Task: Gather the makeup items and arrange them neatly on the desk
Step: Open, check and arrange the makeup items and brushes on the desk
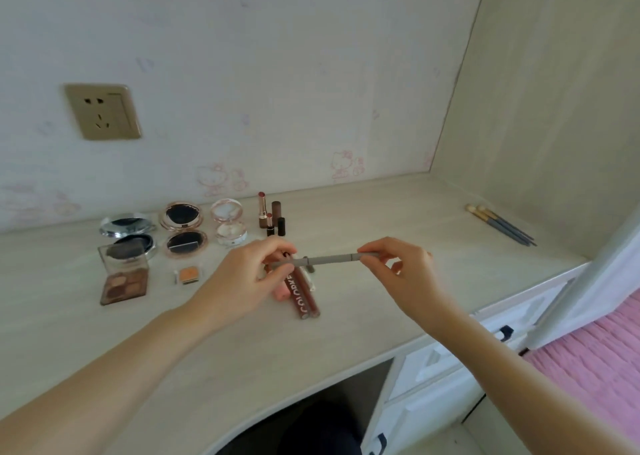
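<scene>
Both hands, left [242, 274] and right [401, 271], pinch opposite ends of grey pencil [329, 259].

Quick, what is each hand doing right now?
Left hand: pinches one end of the slim grey makeup pencil.
Right hand: pinches the pencil's other end.

Single head view, looking forward and down, close over desk [398, 247]

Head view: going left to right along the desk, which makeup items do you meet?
Silver compact → rose-gold compact → clear pink compact → upright lipsticks → grey pencil, pinched by both hands → brushes.
</scene>
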The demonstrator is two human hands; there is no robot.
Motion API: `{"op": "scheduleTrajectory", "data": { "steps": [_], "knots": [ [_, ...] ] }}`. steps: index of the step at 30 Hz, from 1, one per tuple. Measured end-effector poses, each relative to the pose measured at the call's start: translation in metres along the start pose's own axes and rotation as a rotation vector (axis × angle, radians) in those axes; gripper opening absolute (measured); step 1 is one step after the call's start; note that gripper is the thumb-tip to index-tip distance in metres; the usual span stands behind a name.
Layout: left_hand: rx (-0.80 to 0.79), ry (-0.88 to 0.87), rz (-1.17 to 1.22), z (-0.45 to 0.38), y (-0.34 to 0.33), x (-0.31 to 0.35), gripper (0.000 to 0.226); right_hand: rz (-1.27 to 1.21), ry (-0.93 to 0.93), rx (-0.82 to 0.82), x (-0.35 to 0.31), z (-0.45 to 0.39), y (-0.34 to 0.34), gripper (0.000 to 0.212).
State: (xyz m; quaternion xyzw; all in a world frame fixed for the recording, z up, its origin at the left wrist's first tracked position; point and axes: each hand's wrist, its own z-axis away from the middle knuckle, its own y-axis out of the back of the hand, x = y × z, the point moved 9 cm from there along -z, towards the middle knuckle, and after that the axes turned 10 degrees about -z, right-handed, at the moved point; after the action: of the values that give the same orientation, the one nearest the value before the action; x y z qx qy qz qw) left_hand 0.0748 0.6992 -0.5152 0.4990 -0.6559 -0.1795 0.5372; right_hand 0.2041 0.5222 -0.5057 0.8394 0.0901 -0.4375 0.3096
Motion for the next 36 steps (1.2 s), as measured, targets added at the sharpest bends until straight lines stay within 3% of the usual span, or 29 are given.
{"op": "scheduleTrajectory", "data": {
  "steps": [7,11,17,24,27,36],
  "knots": [
    [0.072,0.027,-0.13,0.056,0.037,-0.034,0.012,-0.125,-0.039,-0.059,-0.034,0.002,-0.068,0.013],
    [0.097,0.064,-0.259,0.079,0.047,-0.049,0.019,-0.386,-0.155,-0.1,-0.044,0.005,-0.113,0.019],
    [0.304,0.045,-0.419,0.09,0.073,-0.046,0.022,-0.658,-0.225,-0.157,-0.063,0.011,-0.168,0.016],
    [0.376,0.045,-0.596,0.093,0.078,-0.051,0.027,-1.111,-0.53,-0.028,-0.047,0.024,-0.202,0.023],
    [0.387,0.041,-0.61,0.097,0.075,-0.057,0.028,-1.093,-0.512,-0.079,-0.047,0.025,-0.21,0.01],
    [0.386,-0.026,-0.577,0.1,0.066,-0.051,0.016,-1.101,-0.475,-0.126,-0.037,0.034,-0.227,0.007]
  ]
}}
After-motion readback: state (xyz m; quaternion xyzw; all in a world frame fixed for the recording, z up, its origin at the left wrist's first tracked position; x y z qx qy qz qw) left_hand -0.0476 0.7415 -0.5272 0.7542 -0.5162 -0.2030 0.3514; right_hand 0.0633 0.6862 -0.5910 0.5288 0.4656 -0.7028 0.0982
